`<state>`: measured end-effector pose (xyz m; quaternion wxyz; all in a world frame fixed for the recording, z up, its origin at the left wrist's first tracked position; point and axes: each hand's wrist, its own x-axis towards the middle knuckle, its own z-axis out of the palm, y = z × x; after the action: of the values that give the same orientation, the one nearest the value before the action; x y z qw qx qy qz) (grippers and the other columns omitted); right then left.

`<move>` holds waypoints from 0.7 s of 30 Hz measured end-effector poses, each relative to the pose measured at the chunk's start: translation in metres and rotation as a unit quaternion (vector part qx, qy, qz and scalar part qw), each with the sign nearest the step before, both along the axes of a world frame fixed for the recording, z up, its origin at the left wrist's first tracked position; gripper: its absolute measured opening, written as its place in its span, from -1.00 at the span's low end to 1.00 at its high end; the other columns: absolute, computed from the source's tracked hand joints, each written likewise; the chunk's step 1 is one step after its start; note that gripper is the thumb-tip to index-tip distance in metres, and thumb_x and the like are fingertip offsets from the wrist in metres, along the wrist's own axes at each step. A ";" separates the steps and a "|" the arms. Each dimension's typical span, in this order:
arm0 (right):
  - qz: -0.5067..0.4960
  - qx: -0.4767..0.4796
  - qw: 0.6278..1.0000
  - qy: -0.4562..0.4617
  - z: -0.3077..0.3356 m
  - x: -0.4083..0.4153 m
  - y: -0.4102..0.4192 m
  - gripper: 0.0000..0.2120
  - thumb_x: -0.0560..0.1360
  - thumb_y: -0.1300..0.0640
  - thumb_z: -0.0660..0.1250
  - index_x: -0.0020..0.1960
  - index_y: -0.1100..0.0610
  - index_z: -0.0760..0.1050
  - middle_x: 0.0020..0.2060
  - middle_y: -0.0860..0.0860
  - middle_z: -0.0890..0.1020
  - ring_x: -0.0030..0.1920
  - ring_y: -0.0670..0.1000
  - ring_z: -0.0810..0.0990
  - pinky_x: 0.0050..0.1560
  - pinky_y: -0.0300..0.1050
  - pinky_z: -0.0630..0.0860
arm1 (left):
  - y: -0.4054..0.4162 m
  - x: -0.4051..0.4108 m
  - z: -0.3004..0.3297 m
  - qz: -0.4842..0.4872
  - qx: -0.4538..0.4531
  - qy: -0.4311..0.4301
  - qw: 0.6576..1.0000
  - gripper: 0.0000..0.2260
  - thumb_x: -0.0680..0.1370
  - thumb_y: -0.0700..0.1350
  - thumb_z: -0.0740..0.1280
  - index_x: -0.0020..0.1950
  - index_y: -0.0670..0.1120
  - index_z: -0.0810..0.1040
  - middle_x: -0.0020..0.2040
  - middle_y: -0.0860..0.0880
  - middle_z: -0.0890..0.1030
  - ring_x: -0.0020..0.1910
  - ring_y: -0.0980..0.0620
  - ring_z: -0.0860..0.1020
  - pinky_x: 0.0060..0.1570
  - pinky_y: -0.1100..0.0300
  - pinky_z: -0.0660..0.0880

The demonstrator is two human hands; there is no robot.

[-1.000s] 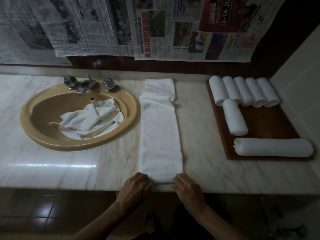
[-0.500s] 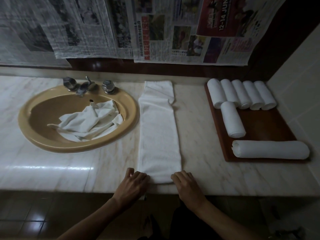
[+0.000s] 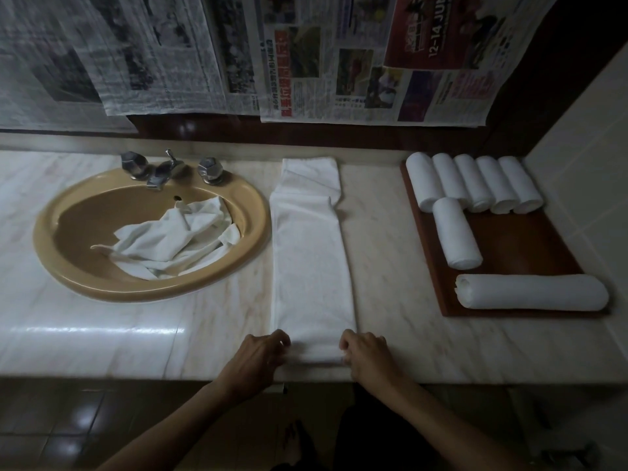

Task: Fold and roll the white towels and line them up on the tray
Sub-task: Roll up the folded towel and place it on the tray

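A white towel, folded into a long strip, lies on the marble counter and runs from the back wall to the front edge. My left hand grips its near left corner with curled fingers. My right hand grips the near right corner the same way. Between them the near end is lifted into a small first turn. At the right, the brown wooden tray holds several rolled white towels in a back row. One roll lies in front of them, and a longer roll lies crosswise at the tray's front.
A tan oval sink at the left holds crumpled white towels, with chrome taps behind it. Newspaper sheets hang on the back wall. A white tiled wall stands right of the tray. The counter's front edge is just below my hands.
Both hands have curled over the towel's near corners and lifted the near end into a small fold. The camera view has shifted slightly.
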<state>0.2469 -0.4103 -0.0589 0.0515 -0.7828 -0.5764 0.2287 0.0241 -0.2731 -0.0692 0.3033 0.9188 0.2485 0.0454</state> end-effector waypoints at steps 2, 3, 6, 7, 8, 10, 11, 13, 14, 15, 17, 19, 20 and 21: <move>-0.037 -0.014 0.999 0.024 0.008 0.002 0.008 -0.85 0.54 0.15 0.37 0.06 0.04 0.43 0.00 0.02 0.58 -0.02 0.05 0.57 -0.04 -0.10 0.47 | 0.002 0.009 0.011 0.031 -0.025 0.021 0.999 -0.83 0.53 -0.17 0.42 0.03 0.04 0.51 -0.08 0.09 0.63 -0.17 0.16 0.59 -0.17 0.20 0.55; -0.051 -0.019 0.998 0.033 0.011 0.004 0.013 -0.84 0.53 0.13 0.40 0.02 0.04 0.43 0.00 0.03 0.57 -0.04 0.04 0.57 -0.05 -0.09 0.49 | 0.002 0.015 0.015 0.052 -0.024 0.046 0.997 -0.85 0.53 -0.17 0.42 -0.01 0.05 0.51 -0.06 0.09 0.61 -0.14 0.15 0.58 -0.16 0.23 0.53; -0.060 -0.015 0.998 -0.004 0.022 0.005 0.025 -0.78 0.48 0.11 0.46 -0.07 0.01 0.39 0.02 0.00 0.56 0.00 0.05 0.56 0.01 -0.07 0.45 | 0.001 0.035 0.022 0.125 0.027 0.118 0.985 -0.92 0.55 -0.17 0.37 -0.05 0.01 0.61 -0.05 0.07 0.62 -0.15 0.12 0.55 -0.15 0.25 0.45; -0.051 -0.004 0.998 -0.030 0.023 0.004 0.027 -0.78 0.49 0.13 0.45 -0.09 0.00 0.39 0.02 -0.01 0.57 0.02 0.04 0.55 0.02 -0.07 0.41 | -0.003 0.041 0.022 0.144 0.054 0.122 0.981 -0.88 0.56 -0.19 0.33 -0.06 0.00 0.64 -0.05 0.06 0.62 -0.17 0.13 0.54 -0.15 0.25 0.44; -0.048 0.012 0.998 -0.039 0.022 0.000 0.026 -0.81 0.50 0.18 0.41 -0.11 0.00 0.39 0.02 0.00 0.57 0.03 0.04 0.55 -0.01 -0.09 0.40 | -0.009 0.045 0.022 0.153 0.070 0.120 0.978 -0.85 0.58 -0.22 0.30 -0.06 -0.02 0.65 -0.04 0.05 0.60 -0.18 0.14 0.51 -0.16 0.28 0.41; -0.047 0.054 0.997 -0.041 0.019 -0.011 0.021 -0.82 0.49 0.27 0.35 -0.15 0.03 0.43 -0.03 0.02 0.58 -0.05 0.02 0.58 -0.16 -0.17 0.37 | -0.023 0.047 0.018 0.159 0.073 0.106 0.979 -0.83 0.61 -0.23 0.27 0.00 -0.06 0.64 0.01 0.02 0.57 -0.14 0.15 0.50 -0.15 0.32 0.41; -0.034 0.079 0.996 -0.039 0.013 -0.017 0.015 -0.80 0.42 0.29 0.41 -0.20 0.03 0.45 -0.13 0.00 0.57 -0.14 0.00 0.58 -0.26 -0.21 0.33 | -0.029 0.046 0.017 0.153 0.074 0.104 0.980 -0.84 0.61 -0.23 0.27 0.02 -0.07 0.64 0.03 0.00 0.57 -0.10 0.13 0.52 -0.13 0.31 0.45; -0.009 0.167 0.985 -0.033 -0.006 -0.029 -0.004 -0.82 0.32 0.27 0.43 -0.27 0.03 0.49 -0.26 -0.05 0.53 -0.26 -0.04 0.56 -0.37 -0.23 0.36 | -0.038 0.037 0.014 0.127 0.081 0.086 0.985 -0.88 0.50 -0.27 0.43 -0.05 -0.06 0.67 -0.04 -0.01 0.61 -0.13 0.09 0.56 -0.19 0.27 0.53; 0.013 0.204 0.978 -0.039 -0.015 -0.031 -0.013 -0.89 0.36 0.25 0.35 -0.22 0.04 0.53 -0.23 -0.04 0.54 -0.22 -0.02 0.58 -0.30 -0.21 0.45 | -0.041 0.032 0.009 0.112 0.083 0.057 0.989 -0.81 0.37 -0.31 0.53 -0.13 -0.04 0.67 -0.13 0.02 0.62 -0.21 0.09 0.57 -0.29 0.28 0.51; 0.025 0.222 0.973 -0.050 -0.025 -0.033 -0.022 -0.87 0.42 0.24 0.27 -0.13 0.09 0.58 -0.15 -0.01 0.58 -0.12 0.02 0.60 -0.14 -0.17 0.53 | -0.043 0.027 0.005 0.091 0.092 0.046 0.991 -0.72 0.25 -0.32 0.59 -0.18 -0.02 0.66 -0.20 0.04 0.61 -0.27 0.10 0.55 -0.38 0.30 0.45; 0.038 0.237 0.969 -0.059 -0.040 -0.033 -0.033 -0.74 0.53 0.23 0.20 0.11 0.15 0.61 0.05 0.06 0.61 0.11 0.08 0.59 0.19 -0.11 0.50 | -0.044 0.020 0.001 0.067 0.116 0.044 0.990 -0.64 0.16 -0.31 0.61 -0.17 0.00 0.63 -0.22 0.08 0.58 -0.30 0.12 0.52 -0.43 0.32 0.36; 0.051 0.248 0.964 -0.081 -0.049 -0.030 -0.039 -0.65 0.53 0.25 0.19 0.26 0.11 0.58 0.17 0.10 0.59 0.22 0.11 0.55 0.28 -0.09 0.47 | -0.042 0.015 -0.003 0.037 0.129 0.027 0.991 -0.64 0.21 -0.26 0.59 -0.09 0.01 0.60 -0.17 0.07 0.56 -0.27 0.11 0.51 -0.39 0.32 0.36; 0.056 0.250 0.963 -0.079 -0.050 -0.029 -0.039 -0.60 0.52 0.27 0.19 0.29 0.09 0.57 0.18 0.10 0.58 0.23 0.11 0.55 0.27 -0.08 0.49 | -0.041 0.012 -0.006 0.020 0.129 0.023 0.991 -0.63 0.26 -0.22 0.58 -0.01 0.01 0.59 -0.13 0.07 0.55 -0.24 0.11 0.51 -0.37 0.31 0.38; 0.061 0.249 0.964 -0.076 -0.050 -0.029 -0.039 -0.57 0.50 0.28 0.19 0.31 0.07 0.57 0.18 0.10 0.59 0.22 0.11 0.56 0.23 -0.07 0.53 | -0.040 0.010 -0.007 0.005 0.133 0.020 0.991 -0.61 0.31 -0.19 0.56 0.08 0.02 0.58 -0.09 0.06 0.55 -0.21 0.11 0.51 -0.34 0.31 0.40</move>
<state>0.2184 -0.4490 -0.1086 0.1868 -0.7236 -0.6641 0.0203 0.0339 -0.3127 -0.0764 0.1731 0.9505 0.2506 0.0613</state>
